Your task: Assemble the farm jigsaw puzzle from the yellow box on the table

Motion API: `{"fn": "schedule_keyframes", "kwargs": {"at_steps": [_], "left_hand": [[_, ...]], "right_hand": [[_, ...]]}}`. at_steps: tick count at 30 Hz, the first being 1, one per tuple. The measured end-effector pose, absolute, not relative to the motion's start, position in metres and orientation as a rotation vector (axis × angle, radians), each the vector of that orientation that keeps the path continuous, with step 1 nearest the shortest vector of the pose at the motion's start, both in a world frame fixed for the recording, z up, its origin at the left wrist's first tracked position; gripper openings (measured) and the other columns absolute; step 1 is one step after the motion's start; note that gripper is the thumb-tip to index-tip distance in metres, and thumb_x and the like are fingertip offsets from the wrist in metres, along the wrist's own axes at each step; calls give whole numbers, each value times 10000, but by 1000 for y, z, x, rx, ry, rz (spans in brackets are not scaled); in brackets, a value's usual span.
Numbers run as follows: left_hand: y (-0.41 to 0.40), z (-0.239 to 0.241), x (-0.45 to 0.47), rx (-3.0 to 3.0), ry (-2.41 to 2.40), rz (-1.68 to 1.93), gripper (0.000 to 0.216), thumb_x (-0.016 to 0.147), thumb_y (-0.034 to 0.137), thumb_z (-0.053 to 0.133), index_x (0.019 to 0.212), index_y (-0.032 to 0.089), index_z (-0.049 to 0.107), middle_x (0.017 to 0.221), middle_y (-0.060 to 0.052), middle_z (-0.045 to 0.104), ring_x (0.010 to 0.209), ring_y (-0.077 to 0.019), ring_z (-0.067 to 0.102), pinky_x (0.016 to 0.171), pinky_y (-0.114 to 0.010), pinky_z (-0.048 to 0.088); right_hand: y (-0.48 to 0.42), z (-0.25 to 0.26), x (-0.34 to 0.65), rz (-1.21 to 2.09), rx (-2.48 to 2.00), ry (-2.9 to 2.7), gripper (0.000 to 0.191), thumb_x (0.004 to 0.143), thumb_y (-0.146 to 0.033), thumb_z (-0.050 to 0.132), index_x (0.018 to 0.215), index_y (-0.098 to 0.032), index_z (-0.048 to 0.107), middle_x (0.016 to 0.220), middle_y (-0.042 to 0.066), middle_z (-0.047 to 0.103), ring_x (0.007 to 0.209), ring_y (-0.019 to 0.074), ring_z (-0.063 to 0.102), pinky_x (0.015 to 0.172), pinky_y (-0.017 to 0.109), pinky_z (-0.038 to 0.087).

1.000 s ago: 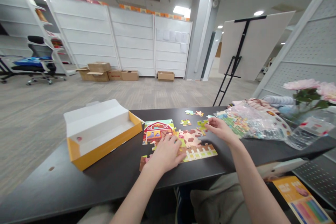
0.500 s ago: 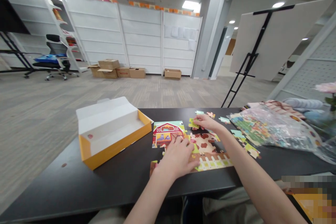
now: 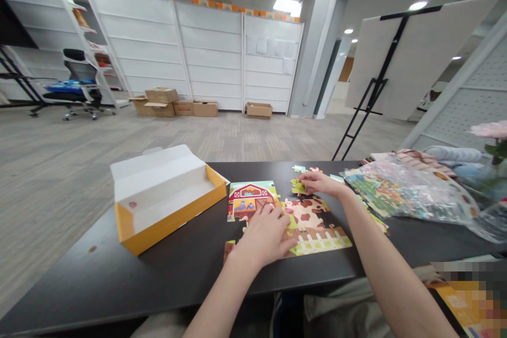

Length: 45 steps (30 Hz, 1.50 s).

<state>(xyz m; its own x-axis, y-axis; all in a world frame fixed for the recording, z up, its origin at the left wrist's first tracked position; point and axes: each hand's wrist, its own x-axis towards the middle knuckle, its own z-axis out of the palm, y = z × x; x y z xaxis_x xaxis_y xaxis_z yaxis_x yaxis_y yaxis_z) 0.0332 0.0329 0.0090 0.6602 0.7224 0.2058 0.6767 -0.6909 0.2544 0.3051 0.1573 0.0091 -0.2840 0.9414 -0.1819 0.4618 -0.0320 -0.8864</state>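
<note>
A partly joined jigsaw puzzle [image 3: 325,242] lies on the black table, showing a red barn, a brown-spotted cow and a white fence. Across its middle rests my left hand [image 3: 266,235], palm down with the fingers spread. My right hand [image 3: 322,183] pinches a yellow-green puzzle piece [image 3: 297,187] just beyond the cow's back and right of the barn. Whether that piece touches the joined part I cannot tell. Loose puzzle pieces lie around the right hand, among them a pale blue piece [image 3: 299,168] at the back; my right forearm partly hides others.
An open yellow box [image 3: 174,227] with a white inside stands to the left on the table [image 3: 166,288]. At the right lie a clear plastic bag [image 3: 412,190] with colourful printed contents and some rolled cloths [image 3: 455,154]. A pink flower [image 3: 489,130] stands at the right edge.
My right hand has moved slightly right with the yellow-green puzzle piece, which has shifted and turned a little. My left hand stays on the puzzle. The whole view has shifted slightly.
</note>
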Motion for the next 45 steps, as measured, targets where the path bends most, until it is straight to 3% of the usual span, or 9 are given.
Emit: {"fn": "schedule_keyframes", "kwargs": {"at_steps": [9, 17, 23, 31, 40, 45], "left_hand": [[32, 10, 29, 2690, 1128, 438, 312, 919, 498, 624, 1020, 203, 637, 1127, -83, 641, 1143, -289, 534, 1019, -432, 447], [33, 7, 30, 2709, 1123, 457, 326, 931, 512, 600, 1010, 199, 642, 1110, -86, 646, 1143, -292, 538, 1021, -442, 452], [33, 6, 30, 2713, 1117, 452, 323, 932, 510, 600, 1015, 202, 650, 1102, -84, 655, 1153, -295, 541, 1041, -447, 441], [33, 7, 30, 2706, 1126, 434, 317, 928, 502, 606, 1016, 200, 644, 1111, -87, 651, 1146, -295, 541, 1023, -441, 448], [32, 8, 30, 2699, 1133, 438, 311, 911, 499, 635, 1006, 202, 634, 1116, -82, 641, 1150, -297, 538, 1018, -434, 447], [32, 8, 30, 2694, 1142, 449, 304, 913, 497, 633, 992, 203, 628, 1115, -83, 641, 1148, -293, 536, 1004, -426, 447]], "right_hand": [[156, 11, 312, 1247, -1375, -1791, 488, 668, -499, 831, 1013, -183, 689, 831, 18, 698, 760, 155, 646, 693, 277, 560], [152, 14, 311, 1280, -1376, -1925, 519, 636, -527, 842, 971, -146, 731, 776, 16, 696, 706, 142, 613, 693, 286, 506], [158, 5, 309, 1197, -1361, -1949, 525, 585, -459, 866, 983, -149, 721, 856, 31, 715, 722, 146, 621, 723, 296, 504], [162, -2, 315, 960, -1464, -2155, 526, 633, -434, 828, 1072, -151, 762, 716, 5, 666, 670, 162, 584, 627, 271, 470], [157, 4, 311, 749, -1522, -2280, 508, 630, -416, 829, 1091, -205, 796, 829, 28, 717, 724, 183, 604, 673, 276, 492], [160, 8, 316, 491, -1603, -2099, 274, 783, -366, 676, 955, -182, 785, 855, 53, 754, 739, 191, 638, 725, 295, 505]]}}
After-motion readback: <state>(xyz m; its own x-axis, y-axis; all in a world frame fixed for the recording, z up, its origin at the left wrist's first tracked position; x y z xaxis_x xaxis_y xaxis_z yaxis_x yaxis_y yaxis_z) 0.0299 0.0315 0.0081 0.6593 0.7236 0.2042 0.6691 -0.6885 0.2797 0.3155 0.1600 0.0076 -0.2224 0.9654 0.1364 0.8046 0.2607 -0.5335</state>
